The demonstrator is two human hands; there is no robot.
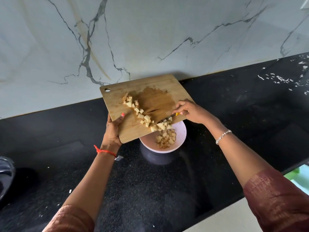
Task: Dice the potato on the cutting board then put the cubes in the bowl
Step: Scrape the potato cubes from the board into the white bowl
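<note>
My left hand [113, 129] grips the near left corner of the wooden cutting board [117, 101], which is lifted and tilted over the white bowl [181, 133]. Several potato cubes [143, 117] lie in a diagonal line across the board, and more cubes [165, 138] sit in the bowl. My right hand [189, 112] holds a knife [167, 118] with a yellow handle; its blade rests on the board against the cubes at the lower edge above the bowl.
The black stone counter [234, 106] runs below a marble wall [150, 39]. Pale peel scraps [282, 79] are scattered at the far right. A dark glossy vessel [5, 174] shows at the left edge. The counter's front edge lies at the lower right.
</note>
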